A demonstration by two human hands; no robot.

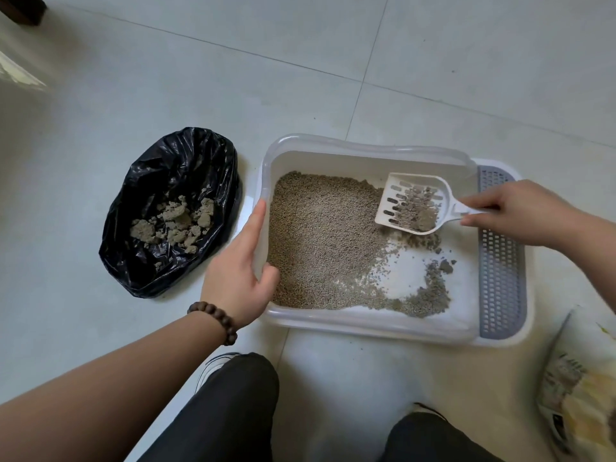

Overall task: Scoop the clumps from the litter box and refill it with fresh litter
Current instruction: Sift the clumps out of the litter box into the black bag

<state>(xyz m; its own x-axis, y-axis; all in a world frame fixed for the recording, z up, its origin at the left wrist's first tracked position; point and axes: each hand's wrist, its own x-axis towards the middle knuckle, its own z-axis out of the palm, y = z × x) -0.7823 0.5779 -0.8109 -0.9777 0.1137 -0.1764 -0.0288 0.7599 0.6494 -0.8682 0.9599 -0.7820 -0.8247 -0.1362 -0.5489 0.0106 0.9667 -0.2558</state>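
Observation:
A white litter box [366, 151] sits on the tiled floor with brown litter [320, 241] piled toward its left side and a bare white patch at the right. My right hand [520, 211] grips the handle of a white slotted scoop [396, 195], held over the box's far right part with grey litter and a clump in it. My left hand [243, 265] holds the box's left rim, thumb inside. Small clumps [446, 266] lie near the bare patch. A black rubbish bag [180, 161] stands open to the left, with several clumps [176, 221] inside.
A grey perforated step [500, 261] forms the box's right end. A printed litter bag [580, 385] lies at the lower right. My knees in dark trousers [233, 411] are at the bottom. A dark furniture leg [23, 8] is at the top left.

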